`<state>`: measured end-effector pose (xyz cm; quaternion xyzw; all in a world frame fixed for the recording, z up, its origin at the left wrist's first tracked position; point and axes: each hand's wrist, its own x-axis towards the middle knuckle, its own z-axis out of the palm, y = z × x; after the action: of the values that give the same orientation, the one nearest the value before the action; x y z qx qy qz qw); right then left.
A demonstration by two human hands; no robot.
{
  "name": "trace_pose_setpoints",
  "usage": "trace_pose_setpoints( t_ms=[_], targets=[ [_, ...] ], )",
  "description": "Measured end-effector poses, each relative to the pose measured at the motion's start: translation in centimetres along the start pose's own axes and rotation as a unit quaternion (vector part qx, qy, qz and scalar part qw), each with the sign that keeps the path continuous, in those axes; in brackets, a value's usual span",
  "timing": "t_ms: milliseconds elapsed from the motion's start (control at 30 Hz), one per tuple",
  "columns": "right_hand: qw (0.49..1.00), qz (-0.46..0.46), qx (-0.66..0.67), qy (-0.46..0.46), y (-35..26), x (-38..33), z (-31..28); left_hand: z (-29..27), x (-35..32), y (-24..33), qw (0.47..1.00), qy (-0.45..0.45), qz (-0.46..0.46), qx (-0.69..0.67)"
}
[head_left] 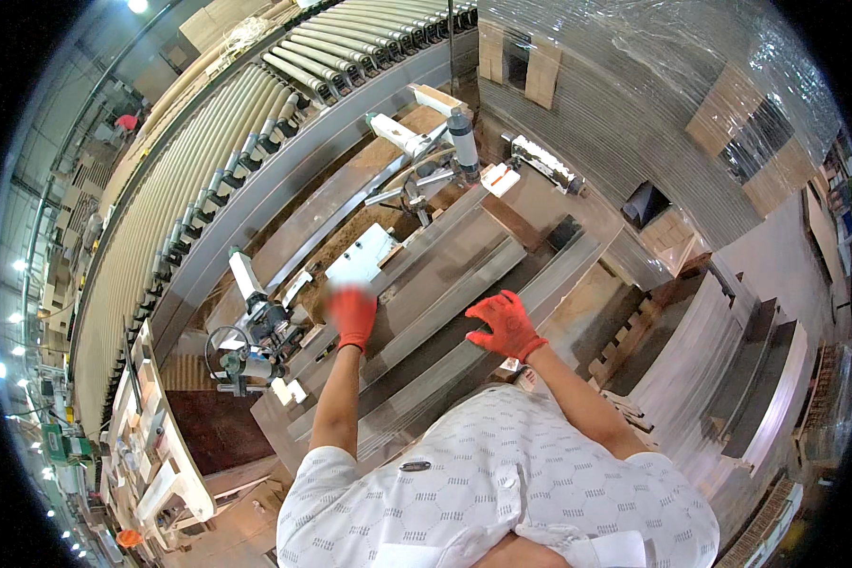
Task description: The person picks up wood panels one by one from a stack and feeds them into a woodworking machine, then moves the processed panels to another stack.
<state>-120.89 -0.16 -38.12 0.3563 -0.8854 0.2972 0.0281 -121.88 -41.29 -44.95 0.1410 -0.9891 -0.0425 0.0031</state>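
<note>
Both my hands wear red gloves and reach out over long grey metal profiles (450, 284) lying on a workbench. My left hand (353, 315) is blurred and hovers near the left end of the profiles, close to a white block (363, 253); whether it touches anything I cannot tell. My right hand (505, 324) has its fingers spread apart just above a profile edge (540, 284) and holds nothing.
A roller conveyor (208, 161) curves along the left. Clamp fixtures with handwheels (246, 346) and white-grey cylinders (417, 137) stand on the bench. A wrapped stack of profiles (653, 104) fills the upper right. More profile bundles (738, 369) lie at right on wooden pallets (625, 346).
</note>
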Motion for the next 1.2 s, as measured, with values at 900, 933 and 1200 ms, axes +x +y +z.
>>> trace_pose_setpoints(
  t_ms=[900,933,1200],
  targets=[
    [0.930,-0.210,-0.113,-0.281,-0.3,2.9,-2.0,-0.8,4.1,2.7,0.972,-0.214,-0.099,-0.016],
    [0.930,-0.208,-0.111,-0.283,-0.4,2.8,-1.9,-0.5,4.0,2.6,0.973,-0.206,-0.104,-0.010],
    [0.932,-0.230,-0.121,-0.254,0.6,2.4,-1.2,-0.1,3.7,3.1,0.971,-0.203,-0.125,0.004]
  ],
)
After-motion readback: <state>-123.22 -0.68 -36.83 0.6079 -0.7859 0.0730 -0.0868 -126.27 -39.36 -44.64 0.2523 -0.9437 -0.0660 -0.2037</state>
